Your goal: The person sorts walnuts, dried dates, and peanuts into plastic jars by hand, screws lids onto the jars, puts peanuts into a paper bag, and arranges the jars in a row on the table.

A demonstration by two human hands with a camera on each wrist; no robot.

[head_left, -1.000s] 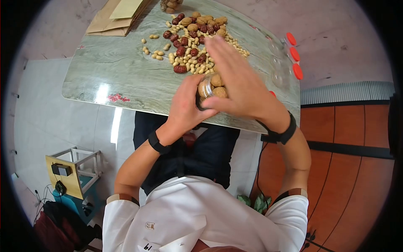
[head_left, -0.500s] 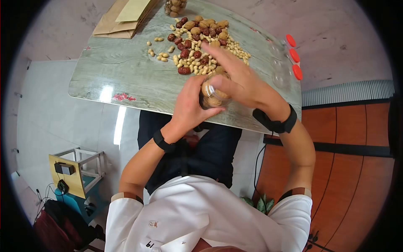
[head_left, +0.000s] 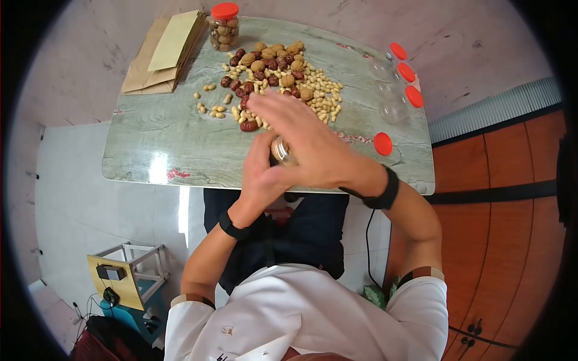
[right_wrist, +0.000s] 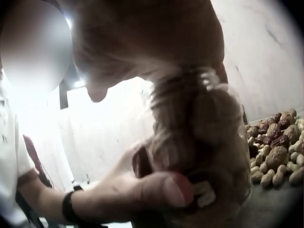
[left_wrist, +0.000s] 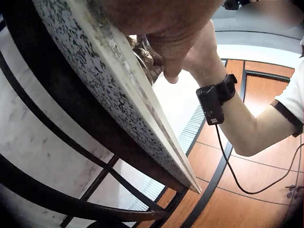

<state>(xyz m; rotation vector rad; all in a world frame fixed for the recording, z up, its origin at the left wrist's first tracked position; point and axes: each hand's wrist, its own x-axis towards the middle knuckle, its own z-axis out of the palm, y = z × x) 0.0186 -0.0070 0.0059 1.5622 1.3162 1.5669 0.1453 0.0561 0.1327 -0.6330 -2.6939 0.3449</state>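
My left hand (head_left: 260, 171) grips a clear plastic jar (head_left: 280, 150) close over the table's near edge. Walnuts (right_wrist: 171, 142) show through the jar wall, and the left thumb lies across its side in the right wrist view. Fingers outstretched, my right hand (head_left: 310, 147) lies flat over the jar's mouth and hides much of it from above. The jar has no lid on it; a loose red lid (head_left: 383, 144) rests on the table to the right. Just beyond the hands spreads a pile of peanuts (head_left: 325, 99), red dates (head_left: 248, 126) and walnuts (head_left: 297, 65).
A red-lidded jar of walnuts (head_left: 224, 33) stands at the back left, beside folded brown paper bags (head_left: 141, 66). Along the table's right side are clear jars with red lids (head_left: 413, 96). A cable (head_left: 368, 240) hangs from the right wrist strap.
My right hand has shifted over the jar, its palm now covering more of the mouth. The left hand keeps its grip. The head view has tilted up, bringing the back-left jar and loose lid fully into sight.
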